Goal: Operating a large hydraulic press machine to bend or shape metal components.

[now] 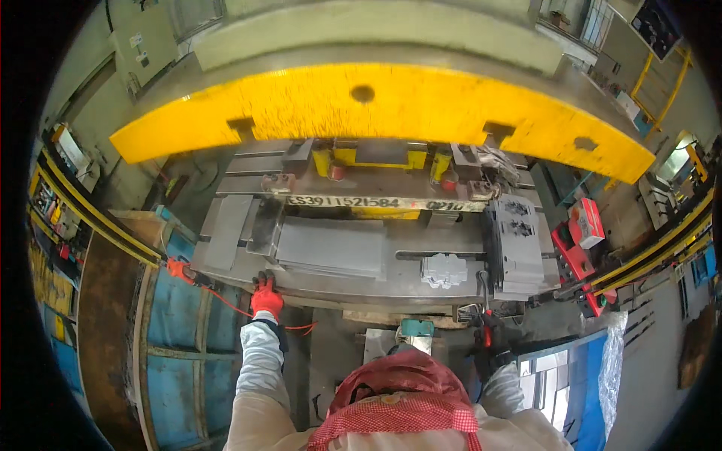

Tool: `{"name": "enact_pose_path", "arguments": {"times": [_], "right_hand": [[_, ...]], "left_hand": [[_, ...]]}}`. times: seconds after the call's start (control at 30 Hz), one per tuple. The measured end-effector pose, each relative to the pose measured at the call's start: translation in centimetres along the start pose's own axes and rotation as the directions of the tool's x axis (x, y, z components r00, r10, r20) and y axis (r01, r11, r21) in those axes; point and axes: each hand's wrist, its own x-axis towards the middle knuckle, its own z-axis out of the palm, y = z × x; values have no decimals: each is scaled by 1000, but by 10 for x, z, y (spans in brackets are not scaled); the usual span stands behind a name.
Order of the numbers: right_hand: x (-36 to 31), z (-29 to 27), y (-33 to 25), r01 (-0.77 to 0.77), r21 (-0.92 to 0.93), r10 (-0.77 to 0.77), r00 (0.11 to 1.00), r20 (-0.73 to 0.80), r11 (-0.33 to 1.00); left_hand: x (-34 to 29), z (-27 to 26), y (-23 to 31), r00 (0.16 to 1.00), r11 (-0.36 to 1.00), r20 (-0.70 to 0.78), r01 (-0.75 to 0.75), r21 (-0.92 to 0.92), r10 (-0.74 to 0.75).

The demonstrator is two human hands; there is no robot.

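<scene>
Dark characters mark the pale strip on the die (pixel 421 204); a red-and-white box (pixel 590 222) at right carries print. Smooth grey flat sheets (pixel 331 246) lie stacked, edges uneven, on the press bed (pixel 338 284), left of a jagged cut-out piece (pixel 444 270). The left hand (pixel 267 298) is open at the near edge; the right hand (pixel 492 352) meets a red-handled tool (pixel 486 312), grip unclear. A yellow beam (pixel 421 101) spans the far side.
</scene>
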Motion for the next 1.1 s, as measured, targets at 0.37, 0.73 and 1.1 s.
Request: {"name": "enact_pose_path", "arguments": {"times": [0.37,0.73,1.1], "right_hand": [[0,7,0,62,-70,-69,992,-105,996],[-8,8,-7,46,-20,-47,999,-27,999],[-29,39,-76,646,-729,-751,592,291,227]], "left_hand": [[4,3,-1,1000,1000,-20,6,23,-5],[4,7,-3,999,999,-42,7,44,-6],[-2,6,0,995,1000,-100,-17,-9,16]]}}
